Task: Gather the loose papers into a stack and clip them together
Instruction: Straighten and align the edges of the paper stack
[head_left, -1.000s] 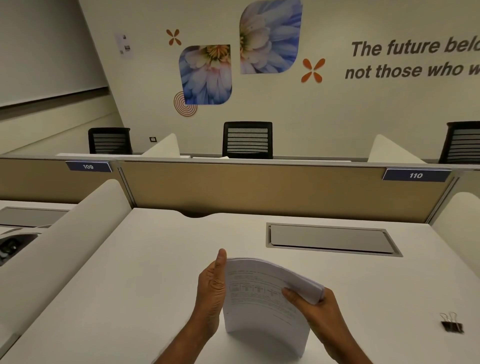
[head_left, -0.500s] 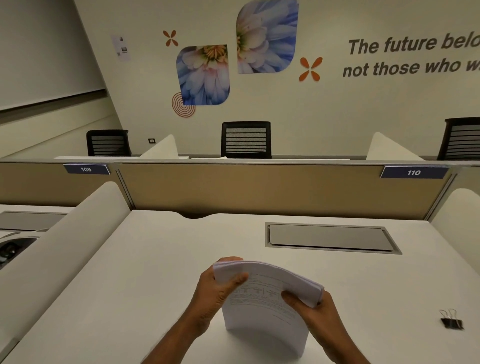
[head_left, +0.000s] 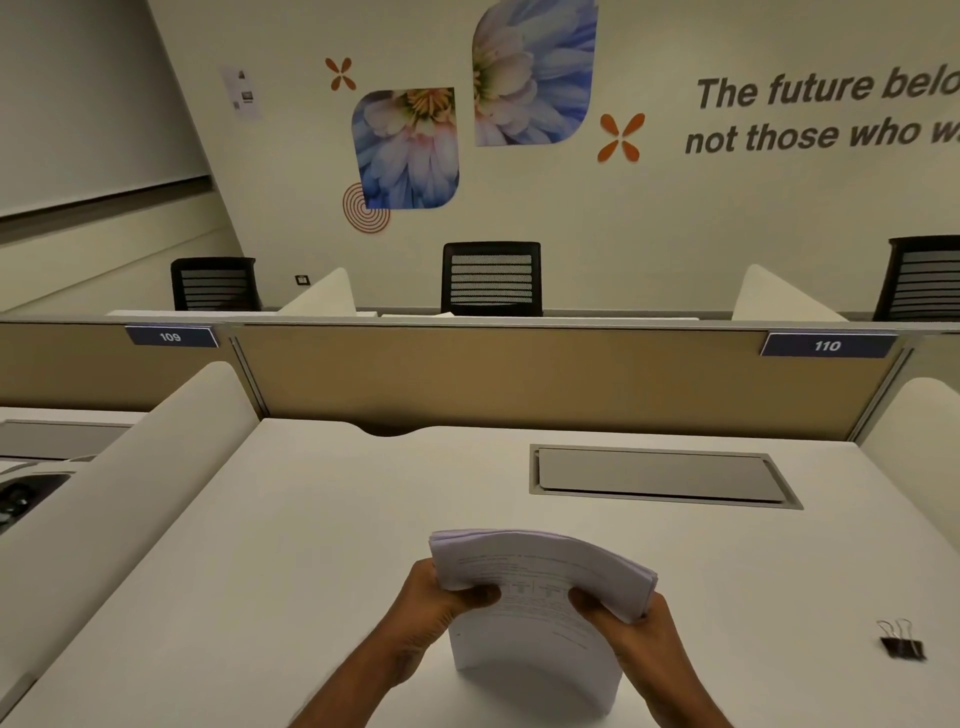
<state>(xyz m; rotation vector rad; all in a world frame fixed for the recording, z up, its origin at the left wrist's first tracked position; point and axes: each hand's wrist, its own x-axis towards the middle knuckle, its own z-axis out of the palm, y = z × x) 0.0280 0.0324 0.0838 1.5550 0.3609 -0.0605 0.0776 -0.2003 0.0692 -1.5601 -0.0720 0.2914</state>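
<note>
Two hands: the left hand and the right hand each grip one side of the stack of papers, with the thumb on the front sheet and the fingers curled behind it.
Stack: it stands on its lower edge on the white desk, close to the person. Its upper part bends over toward the far side. The top edges look nearly even, with a few sheets a little out at the left corner.
Step in hand: this seems to be the squaring of the gathered sheets against the desk. The clipping is not yet begun.
Binder clip: the black binder clip lies on the desk at the right, well apart from the stack, and no hand touches it.
Next move: I judge that the left hand must keep the stack tight so the sheets do not slide. The right hand then lets go, takes the clip, squeezes its wire handles and pushes the mouth over one edge.
Cable hatch: a grey cable hatch sits closed in the desk beyond the stack.
Partition: a tan partition closes the far side of the desk.
</note>
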